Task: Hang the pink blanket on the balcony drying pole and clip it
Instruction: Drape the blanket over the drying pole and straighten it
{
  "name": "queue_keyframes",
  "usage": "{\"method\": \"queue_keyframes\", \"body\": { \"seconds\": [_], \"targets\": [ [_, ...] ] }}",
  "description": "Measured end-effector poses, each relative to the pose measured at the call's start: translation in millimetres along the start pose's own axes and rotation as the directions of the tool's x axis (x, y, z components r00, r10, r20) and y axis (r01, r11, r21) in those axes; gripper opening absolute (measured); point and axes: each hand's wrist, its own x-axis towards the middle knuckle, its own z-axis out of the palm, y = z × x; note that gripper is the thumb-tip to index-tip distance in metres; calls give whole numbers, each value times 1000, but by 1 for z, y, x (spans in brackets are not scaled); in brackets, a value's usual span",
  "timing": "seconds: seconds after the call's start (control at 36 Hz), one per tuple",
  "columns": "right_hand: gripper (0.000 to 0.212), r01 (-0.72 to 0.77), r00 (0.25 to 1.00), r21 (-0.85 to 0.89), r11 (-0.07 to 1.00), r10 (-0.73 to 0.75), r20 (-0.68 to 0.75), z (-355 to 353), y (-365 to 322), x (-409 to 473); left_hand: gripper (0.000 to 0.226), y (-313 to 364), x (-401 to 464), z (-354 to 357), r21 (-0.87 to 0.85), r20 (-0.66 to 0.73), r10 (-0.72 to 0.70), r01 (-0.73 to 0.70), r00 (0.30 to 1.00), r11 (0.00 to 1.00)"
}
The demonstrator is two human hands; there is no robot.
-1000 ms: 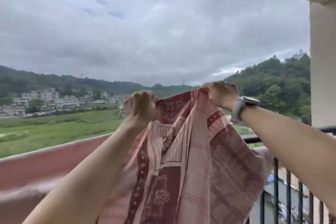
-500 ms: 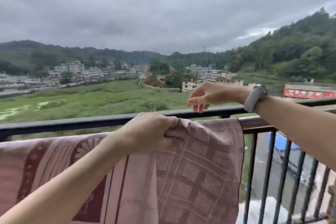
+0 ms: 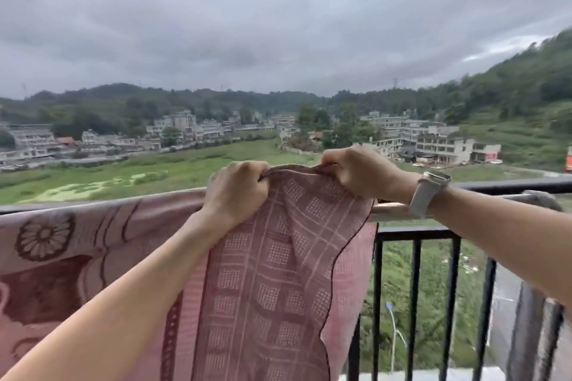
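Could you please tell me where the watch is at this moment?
In the head view, the watch sits on the right wrist, right of centre, just behind the right hand gripping the pink blanket.

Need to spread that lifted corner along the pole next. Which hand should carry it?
Probably right. The right hand grips the pink blanket edge nearest the bare pole; the left hand can anchor.

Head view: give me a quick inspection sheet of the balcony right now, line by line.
Surface: black balcony railing, pale pole along it.
Job's things: pink blanket draped over the rail, right end lifted; clips: nothing seen.
Clutter: nothing seen.
Grippers: left hand and right hand both grip the blanket's top edge; watch on the right wrist.
Cables: nothing seen.
Surroundings: green field, buildings, wooded hills, overcast sky.
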Motion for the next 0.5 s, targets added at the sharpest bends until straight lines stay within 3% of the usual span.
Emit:
{"method": "queue_keyframes", "body": {
  "seconds": [0.19,0.31,0.39,0.5],
  "targets": [
    [24,-105,991,-161,981,89,-99,-63,106,4,19,102,61,42,-14,-109,34,-36,993,999],
    [24,-196,980,-210,958,186,-68,-81,162,-8,18,153,82,71,21,-77,110,-109,991,994],
    [19,-244,959,-171,954,264,106,-79,198,-22,27,180,94,100,14,46,132,-133,990,991],
    [21,-286,931,68,956,261,256,-78,218,-58,40,202,92,140,111,405,70,-125,912,986]
  ]
}}
